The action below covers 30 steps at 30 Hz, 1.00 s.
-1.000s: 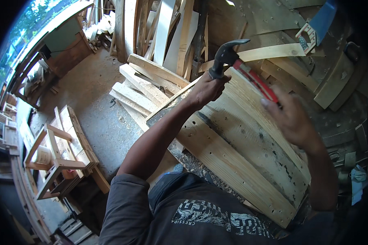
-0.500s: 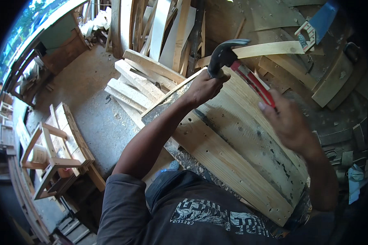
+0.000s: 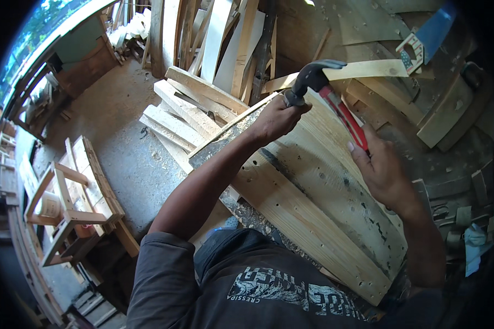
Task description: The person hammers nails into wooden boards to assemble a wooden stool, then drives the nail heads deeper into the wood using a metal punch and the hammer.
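My right hand (image 3: pixel 387 170) is wrapped round the red handle of a claw hammer (image 3: pixel 341 112). The hammer's dark head reaches over to my left hand, its claw pointing right. Directly beneath the striking face, my left hand (image 3: pixel 279 119) is closed in a fist; whatever it grips is hidden by the fingers and the hammer head. Both hands are over the far part of a wooden workbench. On it lies a pale plank (image 3: pixel 313 227) with several small holes, beside a wider, stained board (image 3: pixel 340 194).
Cut timber pieces (image 3: pixel 184 118) are stacked left of the bench, with tall boards (image 3: pixel 244 49) leaning behind. A handsaw (image 3: pixel 436 33) with a blue blade lies at the far right, near a curved wooden strip (image 3: pixel 368 68). A wooden frame (image 3: pixel 66 214) stands at left.
The hammer head has shifted slightly right and down. My right hand has moved little and shows more sharply; my left fist stays nearly in place.
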Tool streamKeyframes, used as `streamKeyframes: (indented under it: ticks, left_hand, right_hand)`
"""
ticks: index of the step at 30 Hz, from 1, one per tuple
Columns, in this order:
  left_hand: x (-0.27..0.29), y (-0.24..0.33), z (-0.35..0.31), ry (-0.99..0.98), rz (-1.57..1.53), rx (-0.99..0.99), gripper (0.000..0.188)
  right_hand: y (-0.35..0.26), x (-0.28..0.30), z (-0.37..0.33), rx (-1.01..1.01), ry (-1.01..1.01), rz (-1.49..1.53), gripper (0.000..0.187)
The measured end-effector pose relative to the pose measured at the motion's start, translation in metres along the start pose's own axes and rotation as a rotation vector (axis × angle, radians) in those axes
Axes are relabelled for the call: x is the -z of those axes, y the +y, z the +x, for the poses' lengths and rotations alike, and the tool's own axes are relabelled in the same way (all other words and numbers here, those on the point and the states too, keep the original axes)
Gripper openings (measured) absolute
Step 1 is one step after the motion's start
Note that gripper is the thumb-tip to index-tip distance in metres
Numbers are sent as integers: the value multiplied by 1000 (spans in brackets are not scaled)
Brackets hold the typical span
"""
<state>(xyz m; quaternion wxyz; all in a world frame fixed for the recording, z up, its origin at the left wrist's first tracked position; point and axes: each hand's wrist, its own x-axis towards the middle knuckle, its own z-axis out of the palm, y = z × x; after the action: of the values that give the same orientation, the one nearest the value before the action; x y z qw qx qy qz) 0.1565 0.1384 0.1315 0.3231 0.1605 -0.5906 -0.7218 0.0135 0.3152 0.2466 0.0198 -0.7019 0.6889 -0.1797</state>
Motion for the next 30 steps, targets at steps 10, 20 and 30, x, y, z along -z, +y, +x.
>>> streamKeyframes:
  ticks: [10,20,30]
  left_hand:
    - [-3,12,13,5,17,70,39]
    - [-20,58,70,-204,-120,-171,38]
    - [-19,-12,99,-180,2,17,16]
  right_hand:
    - [-7,42,-25,-362,151,652,28]
    - [-1,39,-21,-342,330,751,27]
    - [-3,51,-6,-257,366,618,33]
